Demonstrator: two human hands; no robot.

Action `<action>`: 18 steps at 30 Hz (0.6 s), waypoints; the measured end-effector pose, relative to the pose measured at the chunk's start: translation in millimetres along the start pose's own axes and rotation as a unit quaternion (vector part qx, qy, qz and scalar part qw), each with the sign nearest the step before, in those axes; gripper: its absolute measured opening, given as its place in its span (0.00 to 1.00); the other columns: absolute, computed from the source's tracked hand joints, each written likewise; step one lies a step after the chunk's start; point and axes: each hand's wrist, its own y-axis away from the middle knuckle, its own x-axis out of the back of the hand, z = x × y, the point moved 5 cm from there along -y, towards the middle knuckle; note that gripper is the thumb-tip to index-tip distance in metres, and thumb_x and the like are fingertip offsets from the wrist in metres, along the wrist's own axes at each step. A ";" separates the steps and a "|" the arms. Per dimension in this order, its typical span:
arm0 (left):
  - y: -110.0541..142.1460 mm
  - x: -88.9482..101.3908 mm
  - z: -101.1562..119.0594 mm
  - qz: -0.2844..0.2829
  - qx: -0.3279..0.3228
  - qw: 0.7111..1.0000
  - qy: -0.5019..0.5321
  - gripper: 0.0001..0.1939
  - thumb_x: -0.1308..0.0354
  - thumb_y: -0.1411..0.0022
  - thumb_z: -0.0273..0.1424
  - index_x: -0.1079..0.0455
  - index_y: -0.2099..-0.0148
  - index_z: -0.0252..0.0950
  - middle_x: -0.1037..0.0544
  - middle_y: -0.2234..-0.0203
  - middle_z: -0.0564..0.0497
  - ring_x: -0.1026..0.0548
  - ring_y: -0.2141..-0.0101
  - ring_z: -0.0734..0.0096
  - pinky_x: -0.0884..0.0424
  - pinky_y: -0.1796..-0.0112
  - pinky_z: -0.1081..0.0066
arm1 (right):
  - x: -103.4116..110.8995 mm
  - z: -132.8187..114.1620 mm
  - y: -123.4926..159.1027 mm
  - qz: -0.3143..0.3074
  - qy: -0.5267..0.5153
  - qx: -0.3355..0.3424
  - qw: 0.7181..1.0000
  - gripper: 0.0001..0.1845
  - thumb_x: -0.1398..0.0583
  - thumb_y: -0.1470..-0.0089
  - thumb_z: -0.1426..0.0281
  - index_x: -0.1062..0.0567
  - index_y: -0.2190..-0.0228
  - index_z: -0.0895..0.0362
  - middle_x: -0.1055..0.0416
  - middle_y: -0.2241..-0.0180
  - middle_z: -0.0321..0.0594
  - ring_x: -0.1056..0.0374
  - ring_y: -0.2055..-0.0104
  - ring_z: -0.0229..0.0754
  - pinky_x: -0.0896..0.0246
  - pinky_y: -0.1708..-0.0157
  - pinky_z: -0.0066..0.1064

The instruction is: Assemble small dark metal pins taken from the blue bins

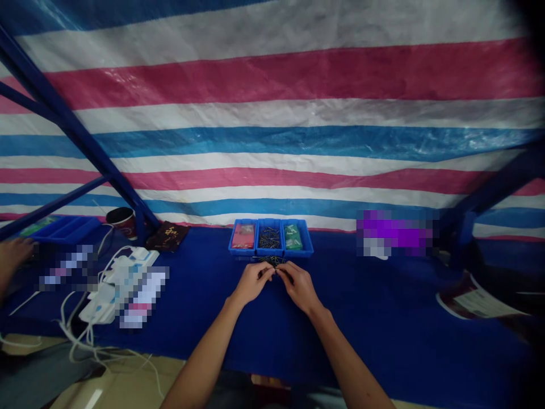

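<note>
My left hand (254, 282) and my right hand (300, 286) meet over the middle of the blue table (272, 326). Thumb and fingers are pinched on both, with the fingertips almost touching; whatever lies between them is too small to make out. Just beyond the fingertips is a small pile of dark, thin pieces like screws (276, 260), partly hidden by my hands. Behind it stands a blue three-part bin (309, 248). A pink packet (243, 237) fills its left compartment, more dark screw-like pieces (269, 237) the middle one, and a green packet with whitish bits (293, 237) the right.
To the left lie a white power strip (102, 301) with tangled cables, a brown wrapper (169, 235) and a dark cup (122, 221). Another person's hand (15, 255) is near a blue tray (68, 229). A blurred purple item (394, 230) sits back right. Striped sheeting (272, 136) hangs behind.
</note>
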 end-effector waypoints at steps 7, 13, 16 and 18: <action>0.1 -0.4 -0.3 0.009 -0.004 1.000 0.009 0.14 0.47 0.30 0.37 0.25 0.64 0.34 0.23 0.77 0.53 0.28 0.75 0.73 0.38 0.70 0.75 | 0.8 0.5 0.1 -0.008 0.007 -0.008 1.000 0.14 0.49 0.31 0.64 0.24 0.59 0.52 0.26 0.65 0.40 0.28 0.65 0.43 0.35 0.64 0.32; 0.3 -0.4 0.4 0.003 0.000 1.000 0.004 0.17 0.49 0.29 0.39 0.25 0.63 0.34 0.22 0.76 0.52 0.27 0.74 0.72 0.38 0.70 0.75 | 3.4 -2.6 -0.8 0.012 -0.012 -0.004 1.000 0.13 0.48 0.32 0.66 0.24 0.60 0.52 0.25 0.65 0.40 0.27 0.64 0.43 0.34 0.64 0.32; 0.0 0.1 -0.2 0.004 -0.003 1.000 -0.003 0.18 0.50 0.29 0.39 0.25 0.64 0.34 0.23 0.76 0.52 0.28 0.74 0.72 0.38 0.70 0.75 | 4.0 -3.5 -1.1 0.016 -0.016 -0.006 1.000 0.13 0.48 0.32 0.66 0.24 0.59 0.52 0.25 0.64 0.40 0.27 0.64 0.43 0.34 0.64 0.32; -0.2 0.3 -0.9 0.007 -0.005 1.000 -0.001 0.18 0.49 0.29 0.39 0.25 0.65 0.34 0.23 0.77 0.52 0.28 0.75 0.72 0.38 0.70 0.75 | 3.8 -2.7 -1.1 0.015 -0.012 -0.011 1.000 0.12 0.47 0.32 0.66 0.24 0.58 0.51 0.25 0.64 0.40 0.27 0.64 0.43 0.34 0.64 0.31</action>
